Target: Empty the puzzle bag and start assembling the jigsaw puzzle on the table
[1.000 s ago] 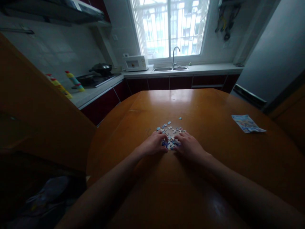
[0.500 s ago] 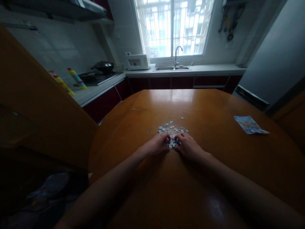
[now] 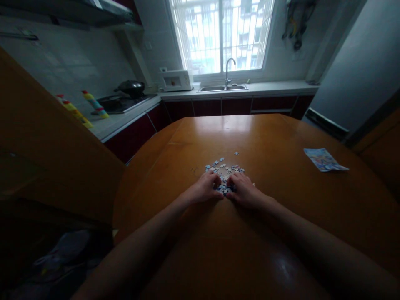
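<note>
A small pile of blue and white jigsaw puzzle pieces (image 3: pixel 224 178) lies on the wooden table (image 3: pixel 187 141), with a few loose ones scattered at its far side. From the left, my left hand (image 3: pixel 206 186) curls around the pile, its fingertips and thumb against the pieces. Opposite it, my right hand (image 3: pixel 245 189) is bent in the same way, pressing pieces from the right. The two thumbs come close together at the near edge of the pile. Which single pieces the fingers grip is hidden.
A creased picture sheet (image 3: pixel 325 159) lies toward the table's right side. Beyond the table run a counter with a sink (image 3: pixel 212 88), a microwave (image 3: pixel 176 80) and a stove with a black wok (image 3: pixel 131 87). Yellow bottles (image 3: pixel 95 104) stand at the left.
Both hands stay around the pile and have shifted only slightly, the right one a little inward. A piece now shows beyond my right hand's outer side. The whole view has turned slightly.
</note>
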Action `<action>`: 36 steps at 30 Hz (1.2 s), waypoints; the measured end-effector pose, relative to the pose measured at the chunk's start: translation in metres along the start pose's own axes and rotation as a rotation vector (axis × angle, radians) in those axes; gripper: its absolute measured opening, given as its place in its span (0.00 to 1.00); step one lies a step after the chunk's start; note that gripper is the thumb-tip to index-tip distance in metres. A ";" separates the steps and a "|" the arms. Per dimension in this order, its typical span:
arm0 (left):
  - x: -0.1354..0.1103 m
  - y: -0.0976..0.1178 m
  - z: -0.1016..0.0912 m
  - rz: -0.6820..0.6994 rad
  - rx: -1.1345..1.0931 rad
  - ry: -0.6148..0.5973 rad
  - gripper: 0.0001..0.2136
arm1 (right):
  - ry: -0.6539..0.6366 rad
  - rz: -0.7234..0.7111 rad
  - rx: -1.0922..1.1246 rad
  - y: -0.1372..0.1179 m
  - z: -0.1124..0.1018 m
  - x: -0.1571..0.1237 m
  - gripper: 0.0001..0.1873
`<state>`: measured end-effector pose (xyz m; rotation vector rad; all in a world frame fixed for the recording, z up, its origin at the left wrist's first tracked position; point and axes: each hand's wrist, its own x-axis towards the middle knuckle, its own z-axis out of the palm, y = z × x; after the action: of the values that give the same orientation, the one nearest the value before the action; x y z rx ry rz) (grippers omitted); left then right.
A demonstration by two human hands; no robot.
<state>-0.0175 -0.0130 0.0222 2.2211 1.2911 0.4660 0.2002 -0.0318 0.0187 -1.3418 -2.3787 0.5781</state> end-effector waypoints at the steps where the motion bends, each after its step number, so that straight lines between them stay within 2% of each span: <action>1: 0.001 0.000 0.000 0.001 -0.012 -0.001 0.19 | 0.011 -0.004 -0.012 -0.001 0.002 -0.001 0.14; 4: 0.003 -0.002 -0.001 0.011 -0.016 -0.013 0.18 | 0.057 -0.011 -0.052 -0.003 0.006 -0.002 0.15; 7: 0.003 -0.003 -0.001 -0.008 0.024 -0.023 0.19 | 0.098 -0.001 -0.075 -0.004 0.008 0.003 0.10; 13: 0.001 0.000 -0.004 -0.078 0.113 -0.007 0.21 | 0.222 0.141 -0.176 0.006 0.000 0.018 0.07; 15: 0.001 0.002 -0.004 -0.078 0.114 -0.012 0.22 | 0.246 0.142 -0.172 0.009 -0.004 0.015 0.07; 18: 0.001 0.004 -0.003 -0.056 0.111 -0.020 0.20 | 0.183 0.027 -0.137 0.010 -0.009 0.003 0.06; 21: -0.002 0.007 -0.003 -0.056 0.124 -0.028 0.17 | 0.027 -0.070 -0.119 0.006 -0.011 -0.009 0.16; 23: -0.003 0.010 -0.004 -0.058 0.122 -0.039 0.17 | -0.021 -0.043 -0.124 0.003 -0.011 -0.013 0.21; 26: -0.004 0.013 -0.006 -0.018 0.107 -0.058 0.16 | -0.049 0.023 -0.096 -0.001 -0.012 -0.013 0.21; 31: -0.002 0.014 -0.005 -0.001 0.009 -0.090 0.17 | -0.025 0.050 -0.036 0.000 -0.011 -0.009 0.21; 36: -0.003 0.016 -0.002 0.063 -0.137 -0.075 0.16 | 0.053 -0.042 0.076 -0.003 -0.009 -0.010 0.16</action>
<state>-0.0089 -0.0213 0.0335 2.1493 1.1196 0.4760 0.2070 -0.0402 0.0274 -1.2558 -2.3129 0.6069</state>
